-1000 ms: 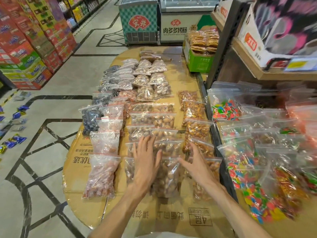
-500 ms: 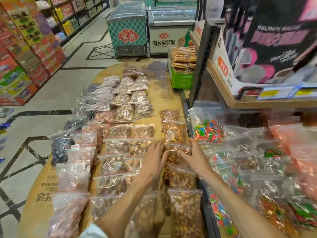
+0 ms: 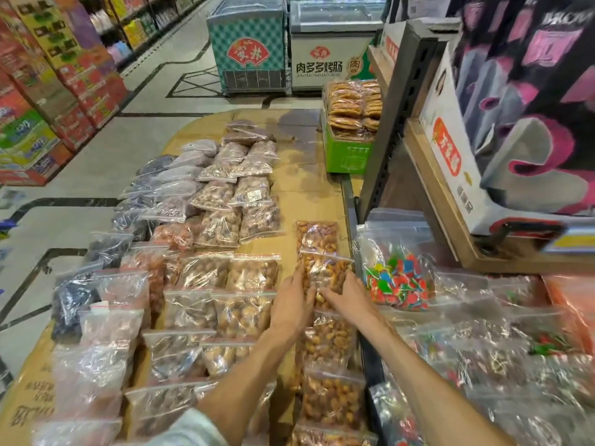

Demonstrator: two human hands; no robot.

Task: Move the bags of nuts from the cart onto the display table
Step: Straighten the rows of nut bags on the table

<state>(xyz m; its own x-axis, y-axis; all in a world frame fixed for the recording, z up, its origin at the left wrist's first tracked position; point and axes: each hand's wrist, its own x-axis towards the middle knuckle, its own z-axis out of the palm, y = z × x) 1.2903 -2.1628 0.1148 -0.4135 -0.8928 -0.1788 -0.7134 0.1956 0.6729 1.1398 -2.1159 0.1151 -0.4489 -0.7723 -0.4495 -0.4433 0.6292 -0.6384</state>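
Now | both hands moved from middle column to right column | left hand and right hand fingers lightly cupping orange nut bag on counter | straightening, not restocking

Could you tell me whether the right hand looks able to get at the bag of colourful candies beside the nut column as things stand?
Probably yes. The right hand rests on a nut bag, and the candy bag lies just to its right, on top and uncovered. Only the dark divider rail runs between them, and it looks low.
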